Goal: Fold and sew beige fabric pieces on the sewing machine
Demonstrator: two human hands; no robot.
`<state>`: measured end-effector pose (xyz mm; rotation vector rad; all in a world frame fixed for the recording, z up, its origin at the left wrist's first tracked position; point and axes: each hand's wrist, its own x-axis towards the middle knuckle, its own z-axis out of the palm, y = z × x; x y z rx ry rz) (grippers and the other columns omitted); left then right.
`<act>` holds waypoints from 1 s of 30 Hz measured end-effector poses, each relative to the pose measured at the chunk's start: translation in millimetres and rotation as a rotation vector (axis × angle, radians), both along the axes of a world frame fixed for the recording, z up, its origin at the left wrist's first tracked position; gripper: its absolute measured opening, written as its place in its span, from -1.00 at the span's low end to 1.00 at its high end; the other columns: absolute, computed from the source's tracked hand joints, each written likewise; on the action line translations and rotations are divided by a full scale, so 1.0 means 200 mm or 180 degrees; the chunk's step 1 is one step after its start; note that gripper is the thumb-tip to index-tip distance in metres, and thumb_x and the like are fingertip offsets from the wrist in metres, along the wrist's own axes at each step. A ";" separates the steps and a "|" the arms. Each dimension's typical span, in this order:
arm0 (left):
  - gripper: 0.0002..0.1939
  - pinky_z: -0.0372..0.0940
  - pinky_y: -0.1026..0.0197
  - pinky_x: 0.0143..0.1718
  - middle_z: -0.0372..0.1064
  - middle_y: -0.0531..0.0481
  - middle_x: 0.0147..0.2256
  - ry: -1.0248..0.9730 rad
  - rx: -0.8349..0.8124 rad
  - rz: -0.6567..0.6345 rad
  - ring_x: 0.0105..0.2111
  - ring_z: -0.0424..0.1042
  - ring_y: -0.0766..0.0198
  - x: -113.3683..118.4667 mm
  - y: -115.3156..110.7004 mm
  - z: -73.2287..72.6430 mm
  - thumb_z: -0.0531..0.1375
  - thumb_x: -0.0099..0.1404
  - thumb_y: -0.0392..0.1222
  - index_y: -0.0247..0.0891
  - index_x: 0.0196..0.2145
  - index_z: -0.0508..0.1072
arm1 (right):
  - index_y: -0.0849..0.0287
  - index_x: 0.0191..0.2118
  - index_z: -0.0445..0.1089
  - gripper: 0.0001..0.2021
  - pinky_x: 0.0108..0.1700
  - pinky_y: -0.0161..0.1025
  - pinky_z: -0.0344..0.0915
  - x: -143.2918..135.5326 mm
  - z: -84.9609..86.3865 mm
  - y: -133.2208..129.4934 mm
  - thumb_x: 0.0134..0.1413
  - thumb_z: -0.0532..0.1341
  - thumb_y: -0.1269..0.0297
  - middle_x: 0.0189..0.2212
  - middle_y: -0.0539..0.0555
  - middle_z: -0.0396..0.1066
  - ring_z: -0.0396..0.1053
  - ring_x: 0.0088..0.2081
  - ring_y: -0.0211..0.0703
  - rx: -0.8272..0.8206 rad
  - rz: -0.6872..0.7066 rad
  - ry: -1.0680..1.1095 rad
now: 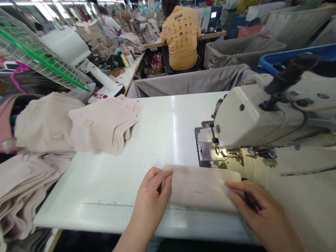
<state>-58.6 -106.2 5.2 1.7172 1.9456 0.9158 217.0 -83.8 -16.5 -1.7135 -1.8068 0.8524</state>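
A beige fabric piece (pixel 199 189) lies near the front edge of the white table, just in front of the sewing machine's metal plate (pixel 207 150). My left hand (pixel 154 190) pinches its upper left corner between thumb and fingers. At the right end, my right hand (pixel 259 210) grips the fabric's edge between thumb and forefinger. A short slit or mark shows in the middle of the piece. The lit needle area of the sewing machine (pixel 241 112) is just beyond the fabric, above my right hand.
Stacks of beige cut pieces (pixel 102 126) lie at the table's left, with more layered fabric (pixel 23 182) hanging beside it. A fan (pixel 47 52) stands at the upper left. Behind the table are a grey cloth bin (pixel 189 84) and a seated person in a yellow shirt (pixel 181 38).
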 end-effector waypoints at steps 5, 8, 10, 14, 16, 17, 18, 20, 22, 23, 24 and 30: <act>-0.75 0.35 0.25 -0.43 0.38 0.00 -0.36 0.0061 0.0060 -0.0026 -0.42 0.41 0.29 0.00 0.01 -0.01 0.13 0.39 -0.16 -0.20 -0.16 0.61 | -0.01 -0.22 0.60 -0.72 -0.34 -0.32 0.44 0.01 -0.02 0.01 0.16 0.22 -0.01 -0.28 0.03 0.59 0.53 -0.29 -0.10 0.0008 0.0068 0.0013; -0.75 0.35 0.25 -0.43 0.38 0.01 -0.36 0.0111 0.0048 -0.0034 -0.43 0.40 0.29 0.00 0.01 -0.01 0.12 0.40 -0.15 -0.20 -0.16 0.61 | 0.01 -0.22 0.60 -0.73 -0.31 -0.32 0.43 0.00 0.00 0.00 0.17 0.22 0.00 -0.27 0.04 0.57 0.52 -0.27 -0.11 -0.0011 0.0011 0.0063; -0.73 0.36 0.24 -0.42 0.38 0.01 -0.37 0.0153 0.0034 -0.0048 -0.43 0.40 0.28 -0.01 0.01 -0.01 0.11 0.41 -0.13 -0.20 -0.15 0.60 | 0.02 -0.23 0.59 -0.73 -0.31 -0.31 0.42 -0.02 0.01 0.00 0.17 0.22 0.01 -0.30 0.04 0.57 0.51 -0.30 -0.11 -0.0023 0.0002 0.0105; -0.72 0.37 0.23 -0.40 0.38 0.01 -0.37 0.0272 0.0086 -0.0110 -0.41 0.41 0.27 -0.02 0.01 -0.02 0.10 0.42 -0.08 -0.18 -0.13 0.59 | 0.03 -0.21 0.58 -0.76 -0.30 -0.27 0.40 -0.04 0.04 0.01 0.19 0.20 0.07 -0.31 0.04 0.54 0.48 -0.31 -0.11 -0.0032 -0.0046 0.0164; -0.72 0.36 0.24 -0.41 0.38 0.02 -0.37 0.0324 0.0125 -0.0135 -0.42 0.41 0.27 -0.03 0.02 -0.02 0.11 0.42 -0.05 -0.17 -0.13 0.59 | 0.04 -0.22 0.58 -0.77 -0.34 -0.27 0.38 -0.05 0.06 0.01 0.19 0.20 0.10 -0.37 0.03 0.51 0.45 -0.36 -0.13 -0.0023 -0.0021 0.0173; -0.72 0.36 0.24 -0.41 0.39 0.02 -0.36 0.0343 0.0143 -0.0141 -0.42 0.42 0.27 -0.03 0.03 -0.02 0.11 0.42 -0.03 -0.16 -0.14 0.59 | 0.05 -0.23 0.58 -0.77 -0.36 -0.28 0.37 -0.05 0.06 0.01 0.19 0.20 0.12 -0.40 0.02 0.49 0.44 -0.39 -0.14 -0.0022 -0.0003 0.0171; -0.72 0.36 0.24 -0.41 0.39 0.03 -0.36 0.0360 0.0157 -0.0149 -0.42 0.42 0.27 -0.03 0.03 -0.02 0.11 0.41 -0.02 -0.15 -0.15 0.58 | 0.06 -0.23 0.58 -0.78 -0.37 -0.28 0.35 -0.06 0.06 0.01 0.19 0.19 0.13 -0.42 0.02 0.47 0.42 -0.41 -0.15 -0.0023 0.0005 0.0168; -0.72 0.36 0.25 -0.40 0.40 0.04 -0.36 0.0385 0.0177 -0.0154 -0.41 0.44 0.27 -0.03 0.03 -0.02 0.11 0.41 -0.01 -0.13 -0.18 0.58 | 0.07 -0.23 0.57 -0.78 -0.37 -0.28 0.34 -0.06 0.07 0.02 0.20 0.19 0.16 -0.42 0.02 0.46 0.41 -0.41 -0.16 -0.0037 0.0005 0.0180; -0.73 0.37 0.26 -0.40 0.41 0.04 -0.36 0.0400 0.0187 -0.0159 -0.42 0.45 0.27 -0.03 0.04 -0.01 0.12 0.40 0.00 -0.12 -0.21 0.58 | 0.08 -0.23 0.57 -0.79 -0.35 -0.29 0.34 -0.07 0.08 0.02 0.21 0.18 0.18 -0.41 0.01 0.46 0.42 -0.39 -0.17 -0.0079 0.0000 0.0205; -0.73 0.37 0.26 -0.41 0.41 0.05 -0.36 0.0404 0.0197 -0.0155 -0.42 0.45 0.27 -0.03 0.04 -0.01 0.11 0.40 0.00 -0.12 -0.22 0.58 | 0.08 -0.22 0.57 -0.79 -0.34 -0.30 0.33 -0.07 0.09 0.02 0.21 0.18 0.18 -0.40 0.01 0.47 0.42 -0.38 -0.17 -0.0110 0.0001 0.0216; -0.73 0.37 0.26 -0.41 0.41 0.05 -0.37 0.0407 0.0202 -0.0149 -0.43 0.45 0.27 -0.03 0.04 0.00 0.11 0.40 0.00 -0.11 -0.22 0.58 | 0.08 -0.22 0.57 -0.79 -0.33 -0.30 0.33 -0.07 0.09 0.02 0.21 0.18 0.19 -0.40 0.01 0.47 0.42 -0.37 -0.17 -0.0138 -0.0003 0.0221; -0.72 0.37 0.27 -0.43 0.42 0.04 -0.37 0.0448 0.0185 -0.0133 -0.43 0.46 0.26 -0.03 0.04 -0.01 0.11 0.39 0.01 -0.11 -0.21 0.59 | 0.07 -0.21 0.57 -0.78 -0.31 -0.29 0.34 -0.07 0.09 0.02 0.21 0.19 0.17 -0.38 0.01 0.47 0.43 -0.35 -0.16 -0.0211 -0.0060 0.0195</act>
